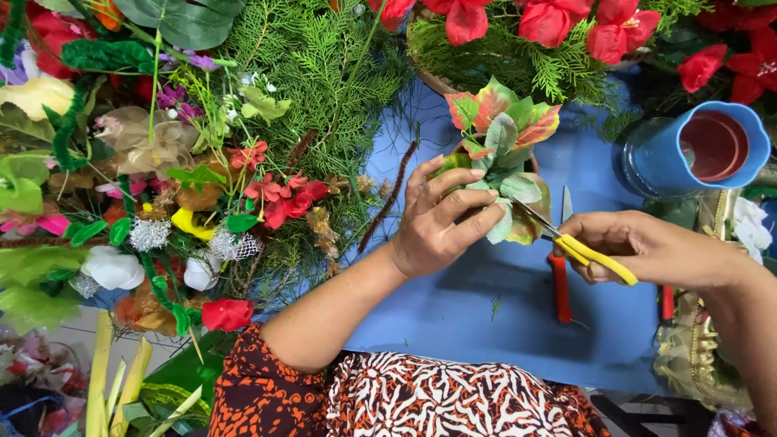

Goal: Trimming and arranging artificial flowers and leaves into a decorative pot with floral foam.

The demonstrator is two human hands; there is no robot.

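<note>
My left hand [441,218] grips a bunch of artificial leaves [503,137], green with red and orange tips, held over the blue table surface [461,316]. My right hand [647,247] holds yellow-handled scissors [579,249] whose blades reach under the lower leaves, right beside my left fingertips. The blade tips are partly hidden by a leaf.
A big heap of fake flowers, fern sprays and pipe cleaners [186,146] fills the left side. Red flowers in a basket [534,32] sit at the top. A blue pitcher [696,150] stands at right. A red-handled tool [560,283] lies on the table.
</note>
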